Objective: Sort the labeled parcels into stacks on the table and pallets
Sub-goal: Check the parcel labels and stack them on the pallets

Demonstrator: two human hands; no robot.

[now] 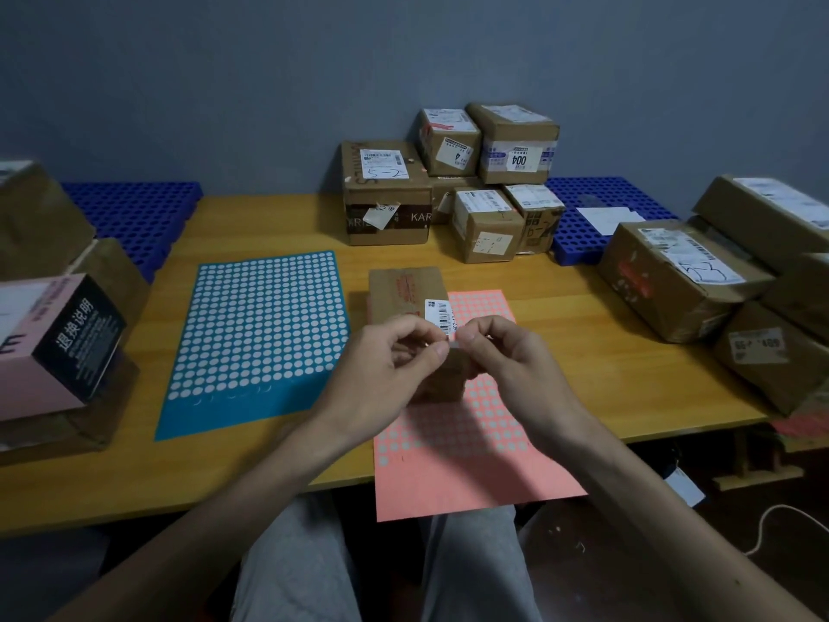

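Note:
A small brown cardboard parcel (408, 294) with a white barcode label lies on the wooden table (287, 217), partly on a pink sticker sheet (453, 442). My left hand (390, 365) and my right hand (507, 361) meet just in front of the parcel, with thumbs and forefingers pinched together over its near end. Something small and pale shows between the fingertips; I cannot tell what it is. The parcel's near end is hidden behind my hands. A stack of labeled parcels (448, 181) stands at the back of the table.
A blue sticker sheet (260, 334) lies left of centre. A pink and black box (54, 338) sits on brown parcels at the left edge. More parcels (717, 280) pile up at the right. Blue pallets sit at back left (134, 213) and back right (583, 226).

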